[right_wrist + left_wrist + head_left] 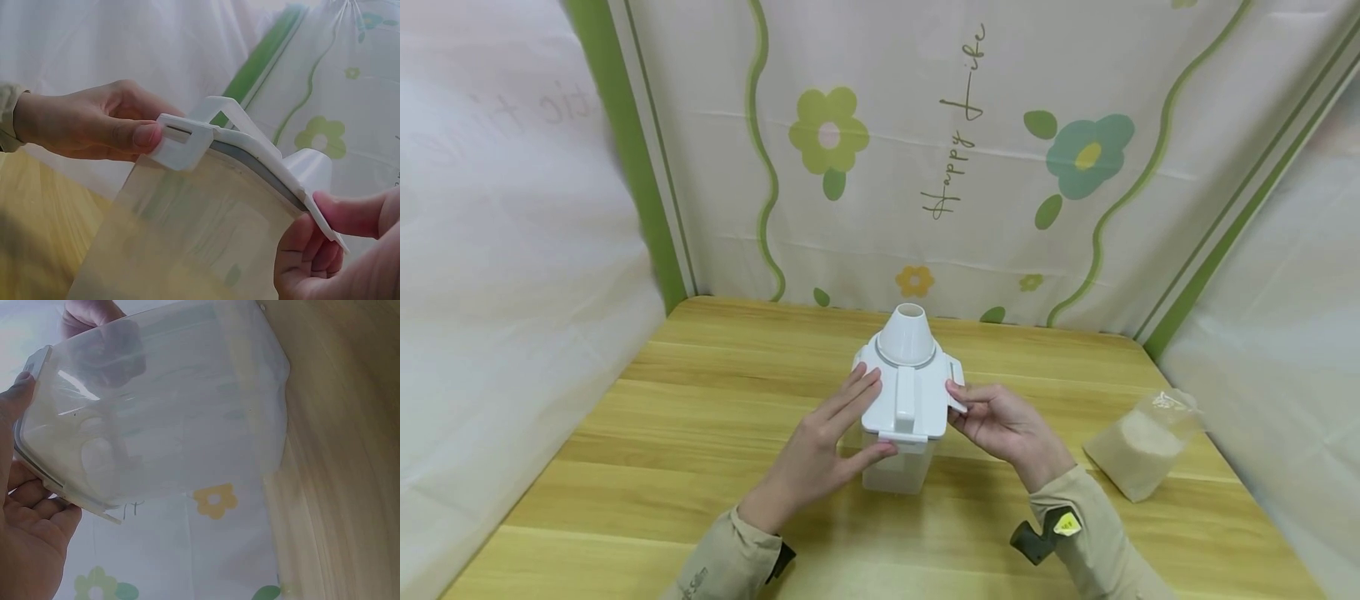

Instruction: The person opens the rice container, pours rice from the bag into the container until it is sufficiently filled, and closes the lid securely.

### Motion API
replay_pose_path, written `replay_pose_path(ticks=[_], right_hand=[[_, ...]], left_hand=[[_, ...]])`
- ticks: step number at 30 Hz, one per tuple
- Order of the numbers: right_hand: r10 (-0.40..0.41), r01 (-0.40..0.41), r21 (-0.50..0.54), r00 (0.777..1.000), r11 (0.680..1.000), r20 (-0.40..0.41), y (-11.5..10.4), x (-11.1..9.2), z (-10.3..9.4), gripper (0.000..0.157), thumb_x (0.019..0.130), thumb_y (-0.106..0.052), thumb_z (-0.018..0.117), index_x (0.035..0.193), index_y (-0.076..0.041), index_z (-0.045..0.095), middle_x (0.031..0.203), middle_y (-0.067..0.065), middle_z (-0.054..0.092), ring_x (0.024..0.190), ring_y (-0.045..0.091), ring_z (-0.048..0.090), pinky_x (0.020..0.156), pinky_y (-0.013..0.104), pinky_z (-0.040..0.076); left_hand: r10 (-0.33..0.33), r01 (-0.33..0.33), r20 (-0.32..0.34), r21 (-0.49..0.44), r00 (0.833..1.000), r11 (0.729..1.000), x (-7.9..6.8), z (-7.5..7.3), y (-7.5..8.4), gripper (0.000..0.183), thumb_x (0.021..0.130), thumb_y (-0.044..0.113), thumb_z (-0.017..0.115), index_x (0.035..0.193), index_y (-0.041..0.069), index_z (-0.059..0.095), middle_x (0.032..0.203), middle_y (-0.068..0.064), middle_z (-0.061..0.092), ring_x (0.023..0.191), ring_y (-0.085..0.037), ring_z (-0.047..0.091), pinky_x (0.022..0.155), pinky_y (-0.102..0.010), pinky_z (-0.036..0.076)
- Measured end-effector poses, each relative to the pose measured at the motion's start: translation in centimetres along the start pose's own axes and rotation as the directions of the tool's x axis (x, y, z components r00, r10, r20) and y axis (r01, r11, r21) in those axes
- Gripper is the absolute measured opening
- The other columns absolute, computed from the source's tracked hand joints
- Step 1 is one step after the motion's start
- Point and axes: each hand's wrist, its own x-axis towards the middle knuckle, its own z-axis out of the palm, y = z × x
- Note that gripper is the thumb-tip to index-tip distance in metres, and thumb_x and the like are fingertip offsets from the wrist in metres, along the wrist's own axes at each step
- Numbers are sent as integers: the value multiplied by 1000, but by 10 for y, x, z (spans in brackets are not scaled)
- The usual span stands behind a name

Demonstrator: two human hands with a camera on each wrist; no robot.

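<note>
A clear plastic storage container (895, 477) stands on the table under a white lid (929, 410) with a cone-shaped spout (907, 337) and a raised handle (906, 398). My left hand (816, 450) holds the lid from the left, fingers over its top and edge, thumb against the front clip (181, 147). On the other side my right hand (1003, 425) pinches the right side clip (324, 226) between thumb and fingers; that clip is flared outward from the container wall. Through the clear wall (181, 406) in the left wrist view, no contents show.
To the right on the wooden table (715, 400) lies a clear plastic bag (1141, 446) of pale grains or powder. Printed fabric walls (880, 208) rise behind the table and at both sides. Each forearm wears a dark wrist strap (1037, 540).
</note>
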Motion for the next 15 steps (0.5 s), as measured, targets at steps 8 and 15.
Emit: replay_pose_path(ticks=[8, 15], right_hand=[[-6, 6, 0, 1000, 1000, -8, 1, 0, -2, 33, 85, 7, 53, 116, 10, 43, 108, 11, 52, 95, 19, 54, 90, 29, 40], [-14, 14, -21, 1000, 1000, 8, 2, 1, -3, 39, 85, 7, 53, 121, 8, 38, 107, 11, 52, 96, 19, 54, 90, 29, 40]], left_hand=[[2, -2, -2, -11, 1000, 1000, 0, 0, 0, 71, 74, 31, 73, 130, -1, 43, 136, -13, 38, 124, -32, 32, 99, -33, 31], [10, -10, -12, -11, 1000, 1000, 0, 1, 1, 71, 74, 31, 73, 130, -1, 44, 135, -14, 38, 124, -33, 32, 98, -34, 31]])
